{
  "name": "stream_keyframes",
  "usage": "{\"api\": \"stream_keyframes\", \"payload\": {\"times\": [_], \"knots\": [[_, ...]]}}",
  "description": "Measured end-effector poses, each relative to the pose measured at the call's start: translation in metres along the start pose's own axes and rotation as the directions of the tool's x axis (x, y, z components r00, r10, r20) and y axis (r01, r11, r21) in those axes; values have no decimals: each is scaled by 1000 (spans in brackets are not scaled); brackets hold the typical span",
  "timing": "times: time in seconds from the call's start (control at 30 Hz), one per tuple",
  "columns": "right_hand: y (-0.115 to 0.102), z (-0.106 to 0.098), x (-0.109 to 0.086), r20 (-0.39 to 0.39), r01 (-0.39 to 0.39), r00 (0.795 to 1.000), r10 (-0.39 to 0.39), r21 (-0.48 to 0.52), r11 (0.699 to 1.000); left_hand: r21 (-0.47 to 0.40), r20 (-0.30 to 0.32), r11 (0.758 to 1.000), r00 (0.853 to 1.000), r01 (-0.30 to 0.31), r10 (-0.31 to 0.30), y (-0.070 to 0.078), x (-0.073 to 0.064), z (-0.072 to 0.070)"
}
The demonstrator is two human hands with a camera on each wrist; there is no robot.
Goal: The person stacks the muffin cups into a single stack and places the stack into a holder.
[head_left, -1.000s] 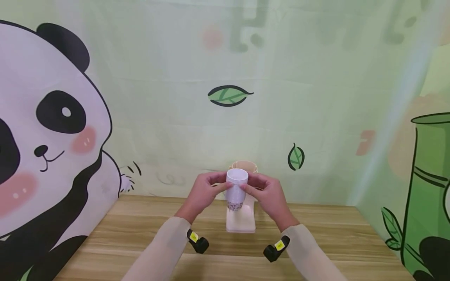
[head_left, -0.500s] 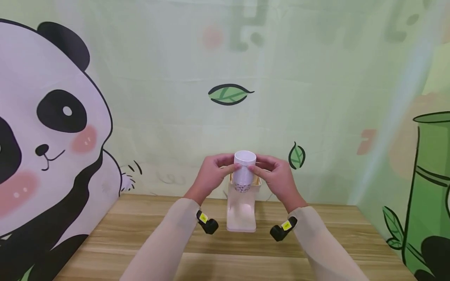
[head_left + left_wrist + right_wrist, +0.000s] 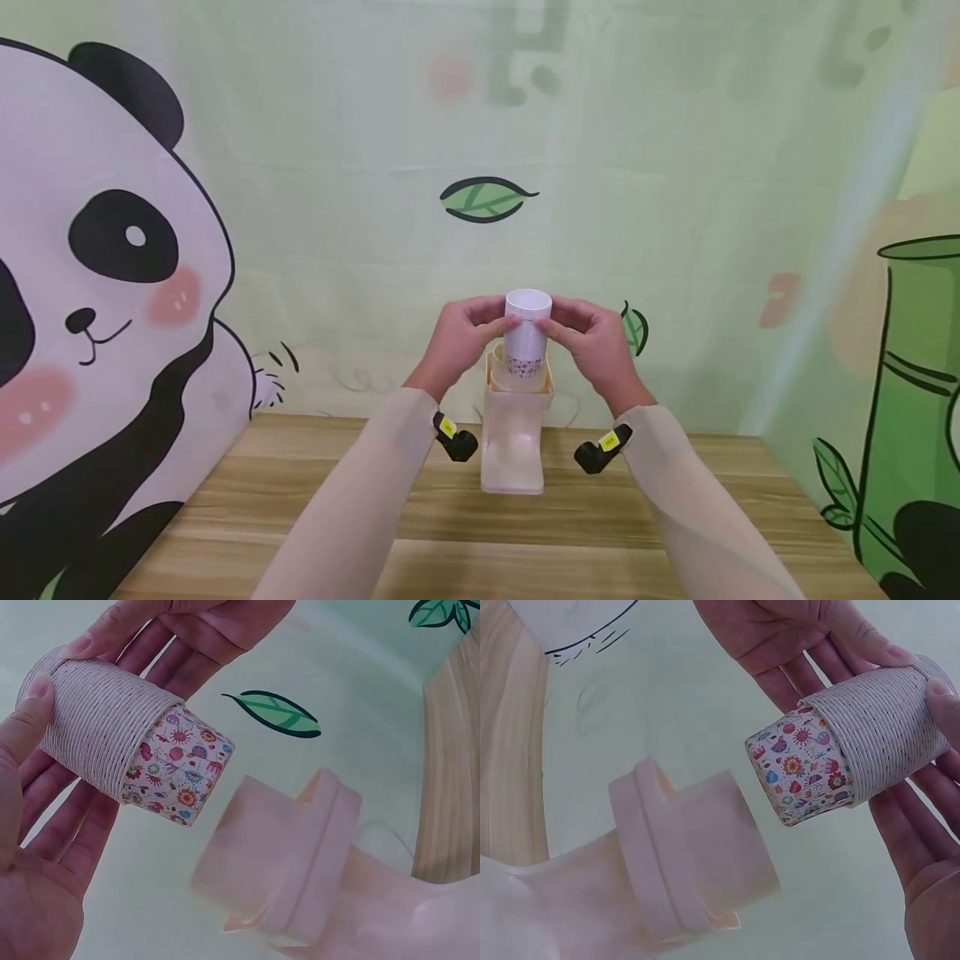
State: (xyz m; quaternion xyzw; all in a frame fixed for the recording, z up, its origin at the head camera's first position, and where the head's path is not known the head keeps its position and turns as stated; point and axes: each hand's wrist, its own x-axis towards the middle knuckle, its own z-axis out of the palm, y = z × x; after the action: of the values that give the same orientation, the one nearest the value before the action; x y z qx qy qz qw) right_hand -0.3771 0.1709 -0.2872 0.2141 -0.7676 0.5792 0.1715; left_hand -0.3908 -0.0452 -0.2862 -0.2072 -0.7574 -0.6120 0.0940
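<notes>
A stack of nested paper cups (image 3: 527, 342) is held upright, mouth up, in both hands. Its close-set white rims look like ribbed rings, and the floral print of the lowest cup (image 3: 178, 761) shows below them. My left hand (image 3: 463, 340) grips it from the left, thumb in front and fingers behind. From the right, my right hand (image 3: 600, 343) grips it likewise, its fingers (image 3: 847, 656) partly hidden behind the stack. Just under the cups stands a pale pink holder (image 3: 512, 446) with a round tube (image 3: 724, 840) at its top; in the wrist views a gap separates tube and cups.
The holder stands near the back edge of a wood-grain table (image 3: 337, 492). Behind it hangs a pale green cloth backdrop (image 3: 360, 250) printed with a panda and leaves. Each wrist carries a small black camera (image 3: 457, 440).
Both hands have lifted the paper cups upward and slightly right, from in front of the holder to above its tube. The holder has stayed in place.
</notes>
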Motion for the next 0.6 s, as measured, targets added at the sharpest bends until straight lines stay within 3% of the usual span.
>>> {"api": "stream_keyframes", "payload": {"times": [0.27,0.6], "knots": [[9,-2,12,-16,18,1000,-18,4,1000,-10,-13,999,999,33,-33,0,15,2],[25,2,20,-17,20,1000,-19,36,999,-65,-22,998,1000,13,-14,-13,22,4]]}}
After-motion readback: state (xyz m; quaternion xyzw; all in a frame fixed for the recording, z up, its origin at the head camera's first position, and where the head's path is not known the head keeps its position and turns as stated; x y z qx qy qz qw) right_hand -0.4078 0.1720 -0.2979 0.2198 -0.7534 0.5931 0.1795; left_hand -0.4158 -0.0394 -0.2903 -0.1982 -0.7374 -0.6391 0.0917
